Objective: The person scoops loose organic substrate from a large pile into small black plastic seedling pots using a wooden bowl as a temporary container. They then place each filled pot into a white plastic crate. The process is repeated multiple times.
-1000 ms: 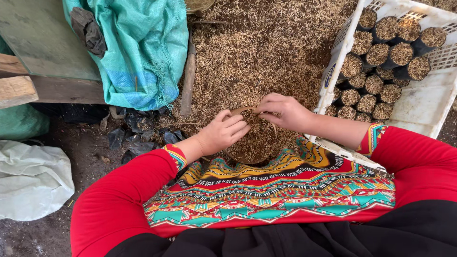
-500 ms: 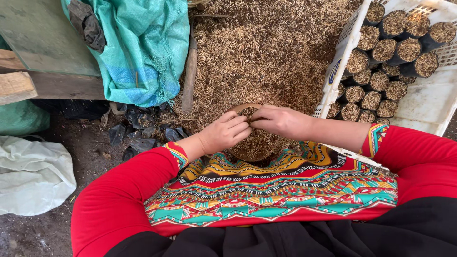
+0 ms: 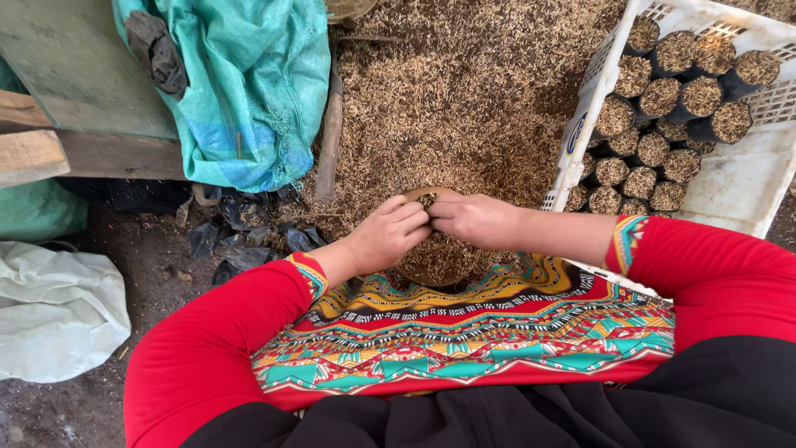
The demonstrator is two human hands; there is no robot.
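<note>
Your left hand (image 3: 388, 235) and right hand (image 3: 474, 219) pinch the husk-filled bag (image 3: 439, 257) at its rim; it looks soft, loose, so support its sides.

Between your left hand (image 3: 388, 236) and right hand (image 3: 473, 220) sits a round brown container (image 3: 435, 259), packed with tan husks. It stands upright just under your fingertips, touching both hands.

We saw a dark dirt floor (image 3: 124, 257) under soft daylight. At ten o'clock lay a weathered green board (image 3: 75, 75) on wooden planks (image 3: 29, 153), a teal woven sack (image 3: 249, 91) draped at eleven, a pale sack (image 3: 54, 311) at eight.
</note>
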